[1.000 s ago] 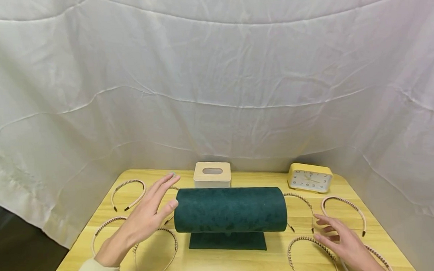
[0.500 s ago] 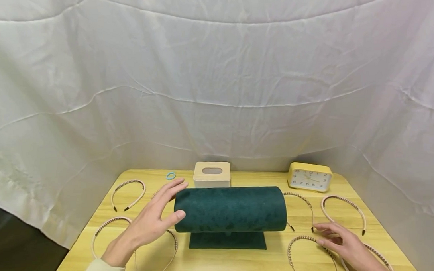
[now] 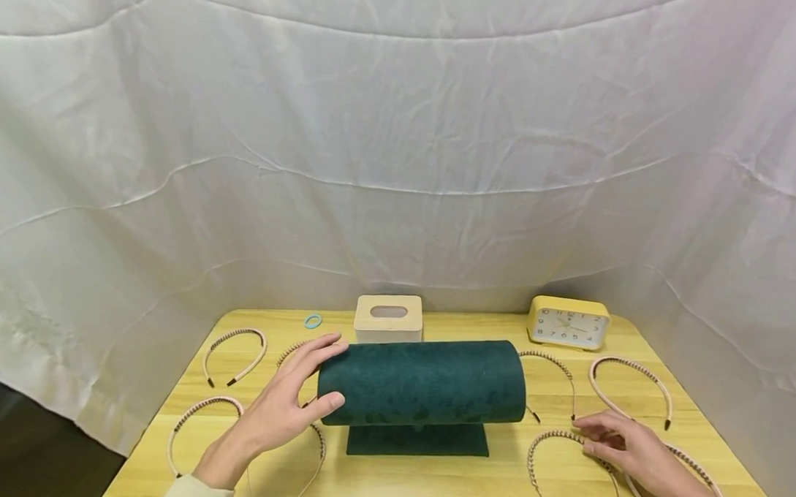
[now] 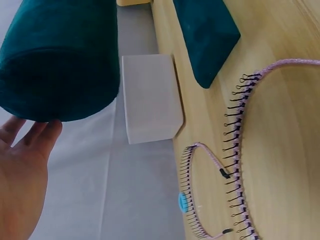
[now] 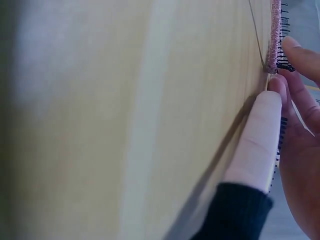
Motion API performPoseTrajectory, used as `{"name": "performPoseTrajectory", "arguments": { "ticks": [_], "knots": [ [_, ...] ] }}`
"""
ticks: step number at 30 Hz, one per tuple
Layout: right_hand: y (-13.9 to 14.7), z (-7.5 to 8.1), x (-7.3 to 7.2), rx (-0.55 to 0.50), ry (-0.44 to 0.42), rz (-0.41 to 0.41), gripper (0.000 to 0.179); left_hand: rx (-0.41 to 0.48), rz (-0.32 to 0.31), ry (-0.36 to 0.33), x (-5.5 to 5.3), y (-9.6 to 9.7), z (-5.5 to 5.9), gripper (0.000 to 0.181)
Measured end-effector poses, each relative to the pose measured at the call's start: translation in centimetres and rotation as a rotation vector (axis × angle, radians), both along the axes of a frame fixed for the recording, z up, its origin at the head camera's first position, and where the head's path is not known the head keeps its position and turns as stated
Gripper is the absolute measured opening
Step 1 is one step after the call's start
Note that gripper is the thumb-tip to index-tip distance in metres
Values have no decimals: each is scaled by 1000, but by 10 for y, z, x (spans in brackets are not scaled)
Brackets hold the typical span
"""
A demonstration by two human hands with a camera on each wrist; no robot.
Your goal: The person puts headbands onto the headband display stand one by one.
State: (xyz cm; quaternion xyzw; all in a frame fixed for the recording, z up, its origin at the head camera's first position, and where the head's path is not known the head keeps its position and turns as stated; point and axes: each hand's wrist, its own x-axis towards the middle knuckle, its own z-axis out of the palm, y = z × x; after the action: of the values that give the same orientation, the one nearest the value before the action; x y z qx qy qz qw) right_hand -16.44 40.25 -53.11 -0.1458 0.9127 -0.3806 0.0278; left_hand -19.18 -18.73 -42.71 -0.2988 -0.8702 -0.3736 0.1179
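A dark green velvet roll stands on its flat base in the middle of the table. My left hand rests on its left end, thumb in front and the straight fingers across the top edge. In the left wrist view, fingertips meet the rim of the roll's round end. At the front right lies a pink headband with black wire teeth. Thumb and index finger of my right hand pinch its right part. From the right wrist, this band shows right between the fingertips.
Several similar headbands lie about, such as one far left and one right. A tissue box stands behind the roll, a yellow alarm clock back right, a blue ring back left. Pale cloth walls the table.
My left hand has moved right and onto the roll's end, uncovering the blue ring. The right hand has lowered to the front headband, its fingers closing in on it.
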Motion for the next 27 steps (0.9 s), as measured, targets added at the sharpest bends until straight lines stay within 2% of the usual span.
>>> {"name": "performPoseTrajectory", "arguments": {
  "ticks": [8, 16, 27],
  "knots": [
    [-1, 1, -2, 2, -8, 30, 27, 31, -17, 3, -2, -2, -6, 65],
    [-1, 1, -4, 31, 7, 33, 16, 120, -73, -39, -7, -3, -11, 63],
    [2, 7, -6, 66, -22, 31, 10, 153, -83, -50, -8, -2, -11, 64]
  ]
}}
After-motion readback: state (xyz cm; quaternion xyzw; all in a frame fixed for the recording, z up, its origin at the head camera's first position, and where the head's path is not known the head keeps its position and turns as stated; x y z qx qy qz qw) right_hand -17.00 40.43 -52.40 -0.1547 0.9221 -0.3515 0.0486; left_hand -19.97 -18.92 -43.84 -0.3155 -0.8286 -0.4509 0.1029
